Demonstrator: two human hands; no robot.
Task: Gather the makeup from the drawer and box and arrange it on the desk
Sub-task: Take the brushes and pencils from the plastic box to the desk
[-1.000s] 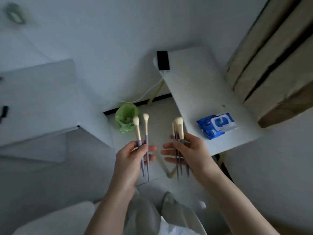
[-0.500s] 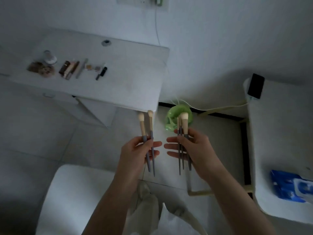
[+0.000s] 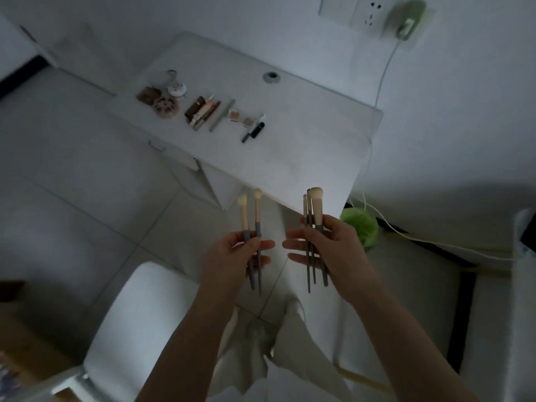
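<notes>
My left hand (image 3: 232,256) pinches two makeup brushes (image 3: 250,216) with cream bristles and grey handles, bristles up. My right hand (image 3: 327,250) holds three more brushes (image 3: 314,210) the same way. Both hands hover above the floor, just in front of the white desk (image 3: 290,158). On the desk lies a row of makeup: round compacts (image 3: 158,100), a small round jar (image 3: 176,89), several lipstick-like tubes (image 3: 203,110), a grey stick (image 3: 222,115), two small pans (image 3: 240,117) and a black tube (image 3: 256,129).
A white chair seat (image 3: 139,314) stands at lower left below my left arm. A green bin (image 3: 362,227) sits on the floor right of the desk. A green charger (image 3: 404,18) hangs in a wall socket, its cable running down. Another white surface (image 3: 525,285) is at far right.
The view has swung left, so the desk with its makeup row now sits ahead and closer. Both hands keep the same hold on the brushes and stay side by side.
</notes>
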